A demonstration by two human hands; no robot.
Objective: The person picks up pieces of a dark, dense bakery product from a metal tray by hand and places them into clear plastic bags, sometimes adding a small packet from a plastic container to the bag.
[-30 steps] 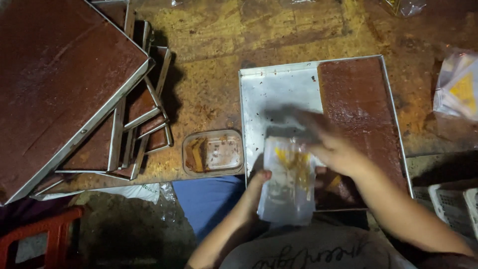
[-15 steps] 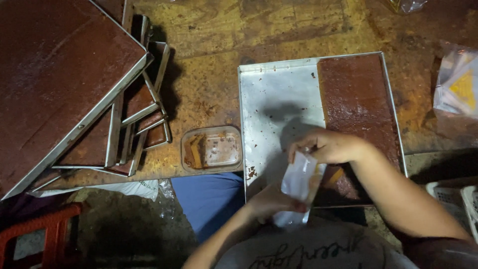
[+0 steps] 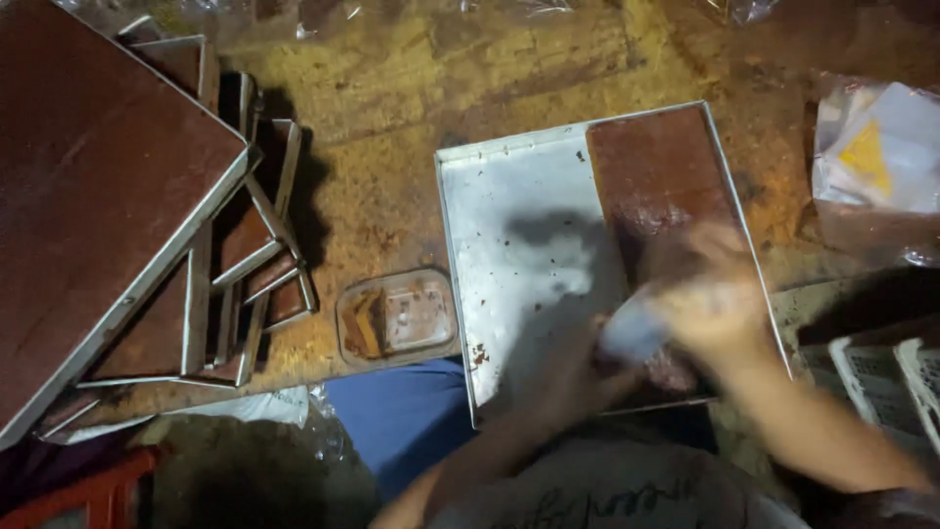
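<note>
A metal tray (image 3: 509,225) lies on the worn wooden table, with a dark brown slab (image 3: 656,167) filling its right part. Both my hands are over the tray's near right corner and are blurred by motion. My right hand (image 3: 710,299) grips the upper end of a small clear plastic bag (image 3: 634,335). My left hand (image 3: 563,377) is at the bag's lower end and looks closed on it. The blur hides what is in the bag.
A stack of metal trays with brown slabs (image 3: 98,196) fills the left side. A small plastic container (image 3: 397,318) sits left of the tray. Plastic bags (image 3: 871,157) and a white crate (image 3: 881,372) are at the right, and a red stool (image 3: 88,495) is at the bottom left.
The bag went from flat and upright with yellow showing to bunched small between my hands. Both hands have shifted right, toward the tray's near right corner.
</note>
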